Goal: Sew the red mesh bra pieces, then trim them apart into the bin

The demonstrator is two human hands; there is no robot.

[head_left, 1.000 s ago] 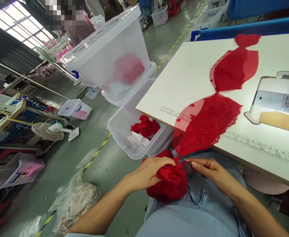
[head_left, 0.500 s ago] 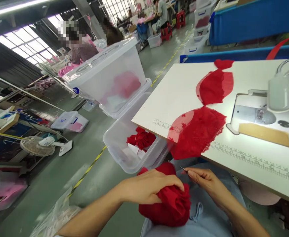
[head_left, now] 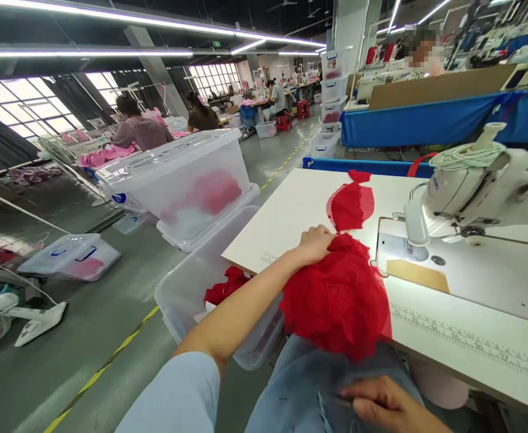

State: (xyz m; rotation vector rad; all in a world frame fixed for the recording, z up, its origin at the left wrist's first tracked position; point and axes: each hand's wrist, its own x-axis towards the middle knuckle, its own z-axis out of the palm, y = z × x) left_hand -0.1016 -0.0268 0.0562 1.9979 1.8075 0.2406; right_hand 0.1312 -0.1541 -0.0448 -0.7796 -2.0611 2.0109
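White table (head_left: 291, 210): 1 left hand (head_left: 314, 245) gripping 1 red lace piece (head_left: 336, 294).

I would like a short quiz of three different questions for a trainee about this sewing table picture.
1. True or false: the left hand grips the red lace fabric on the table.
2. Where does the right hand rest? A) on the sewing machine B) on the lap
3. Fill in: the open bin beside the table holds ___ fabric.

Key: 1 true; 2 B; 3 red.
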